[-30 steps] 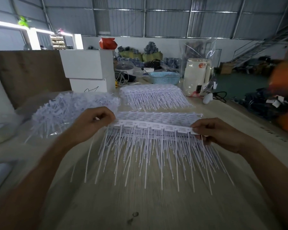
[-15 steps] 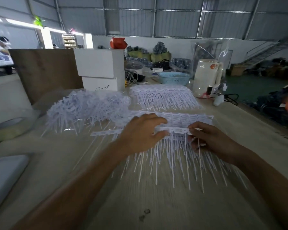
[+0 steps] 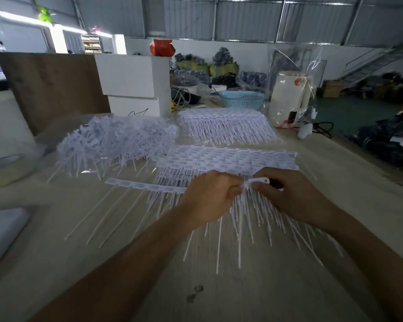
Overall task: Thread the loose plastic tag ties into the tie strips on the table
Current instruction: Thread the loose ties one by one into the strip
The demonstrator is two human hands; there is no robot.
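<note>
a: left to right, what's on the table [image 3: 254, 287]?

b: far left there's a tape roll [image 3: 5, 167], partly cut off by the frame. next to it is the heap of loose ties [image 3: 107, 140], on what looks like clear plastic. probably kept left so the left hand can reach it.

a: and the strip being worked on?

b: the tie strip [image 3: 144, 185] lies flat, running from left of centre in under the hands. only a few tails hang off its left end, so i'd guess it's less full there. the layered strips [image 3: 226, 158] sit just behind it, tails fanned toward the person.

a: hands?

b: left hand [image 3: 207, 198] has its fingers curled and bunched at the strip's edge, tips meeting the right hand's. can't tell what they're pinching, they hide it. right hand [image 3: 286, 194] pinches a white tie head [image 3: 261, 181] between thumb and fingers, right at the strip. my read: the left steadies the strip and the right feeds the tie in.

a: further right?

b: finished strips [image 3: 221, 122] at the back, out of the way. then a blue basket [image 3: 242, 99], a white kettle [image 3: 288, 98], and a cable [image 3: 323, 129] near the table edge.

a: risk?

b: the dense tails could snag the tie. progress is probably mid-way, since the heap is large.
</note>
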